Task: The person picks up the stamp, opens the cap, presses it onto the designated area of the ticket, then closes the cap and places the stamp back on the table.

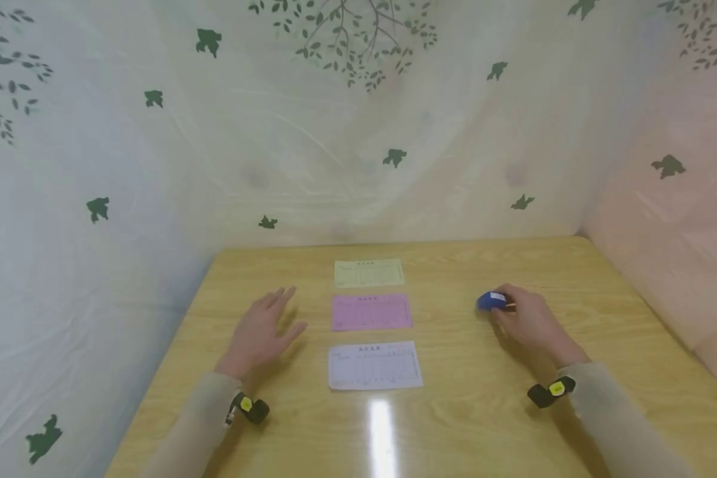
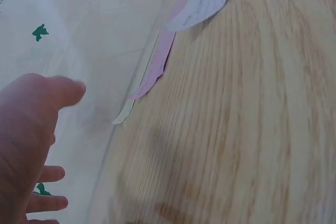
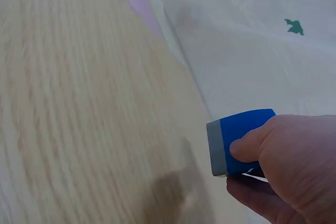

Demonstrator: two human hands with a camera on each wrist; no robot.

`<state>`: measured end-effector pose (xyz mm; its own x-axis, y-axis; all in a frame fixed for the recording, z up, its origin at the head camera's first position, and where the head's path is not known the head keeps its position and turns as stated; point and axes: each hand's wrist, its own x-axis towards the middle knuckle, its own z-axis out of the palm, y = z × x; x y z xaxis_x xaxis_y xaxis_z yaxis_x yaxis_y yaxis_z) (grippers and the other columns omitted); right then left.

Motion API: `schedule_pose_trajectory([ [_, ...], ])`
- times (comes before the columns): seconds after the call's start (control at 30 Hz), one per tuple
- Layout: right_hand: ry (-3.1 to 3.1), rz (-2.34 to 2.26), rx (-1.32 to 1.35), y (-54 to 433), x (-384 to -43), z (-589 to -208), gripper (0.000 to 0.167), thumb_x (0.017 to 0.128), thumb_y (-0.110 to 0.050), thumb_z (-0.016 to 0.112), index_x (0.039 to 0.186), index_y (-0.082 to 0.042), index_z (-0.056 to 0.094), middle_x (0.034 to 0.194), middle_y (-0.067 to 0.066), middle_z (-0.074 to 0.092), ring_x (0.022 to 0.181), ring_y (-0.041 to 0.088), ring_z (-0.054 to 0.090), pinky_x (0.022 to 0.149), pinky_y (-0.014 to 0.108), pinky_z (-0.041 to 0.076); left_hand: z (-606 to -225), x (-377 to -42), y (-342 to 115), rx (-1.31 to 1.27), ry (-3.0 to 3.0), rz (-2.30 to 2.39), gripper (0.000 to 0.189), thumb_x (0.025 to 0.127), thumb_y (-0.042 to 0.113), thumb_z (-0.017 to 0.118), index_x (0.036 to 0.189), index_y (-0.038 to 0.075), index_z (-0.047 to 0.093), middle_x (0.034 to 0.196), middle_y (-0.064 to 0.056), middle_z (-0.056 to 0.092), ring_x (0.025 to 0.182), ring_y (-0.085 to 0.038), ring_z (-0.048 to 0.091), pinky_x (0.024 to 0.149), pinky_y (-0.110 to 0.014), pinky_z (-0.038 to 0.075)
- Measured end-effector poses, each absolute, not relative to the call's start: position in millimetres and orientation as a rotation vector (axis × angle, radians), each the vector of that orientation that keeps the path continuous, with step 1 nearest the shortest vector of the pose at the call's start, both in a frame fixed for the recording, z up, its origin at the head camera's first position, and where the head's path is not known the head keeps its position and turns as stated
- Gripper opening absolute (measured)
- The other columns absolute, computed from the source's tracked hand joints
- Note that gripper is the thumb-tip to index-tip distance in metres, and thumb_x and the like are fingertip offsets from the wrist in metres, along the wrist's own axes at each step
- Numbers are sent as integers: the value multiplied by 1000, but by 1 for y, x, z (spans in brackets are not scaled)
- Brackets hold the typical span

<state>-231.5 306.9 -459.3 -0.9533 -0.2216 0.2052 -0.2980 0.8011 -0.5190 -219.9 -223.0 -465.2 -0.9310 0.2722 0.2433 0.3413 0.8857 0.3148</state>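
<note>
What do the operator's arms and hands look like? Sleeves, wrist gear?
Left hand and right hand are bare, no gloves. Long, pale beige-grey sleeves. Each wrist wears a black device with a yellow patch.

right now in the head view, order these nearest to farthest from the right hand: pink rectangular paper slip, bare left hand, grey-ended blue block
1. Grey-ended blue block: held in the right hand.
2. Pink rectangular paper slip: left of that hand.
3. Bare left hand: beyond the slip, farther left.

Head view from above, forward and down; close, low wrist views, papers (image 1: 372,312) in both.
</note>
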Motion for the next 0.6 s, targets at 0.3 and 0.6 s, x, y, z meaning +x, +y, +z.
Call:
schedule_pose_trajectory([
  [0.3, -2805, 1079, 304, 287, -221, -434, 35, 102, -15, 71, 130, 3, 60, 133, 36, 66, 120, 54, 69, 91, 57, 65, -460, -222, -214, -285, -2618, -1046, 46, 96, 21, 79, 136, 2, 69, 137, -21, 72, 122, -41, 72, 106, -53, 60],
  [0.6, -2725, 1400, 428, 256, -210, -411, 38, 104, -11, 68, 140, -6, 59, 140, 25, 65, 126, 45, 68, 101, 50, 63, -432, -219, -181, -219, -2498, -1524, 34, 93, 21, 84, 126, 13, 77, 122, -9, 80, 112, -25, 78, 93, -29, 66],
])
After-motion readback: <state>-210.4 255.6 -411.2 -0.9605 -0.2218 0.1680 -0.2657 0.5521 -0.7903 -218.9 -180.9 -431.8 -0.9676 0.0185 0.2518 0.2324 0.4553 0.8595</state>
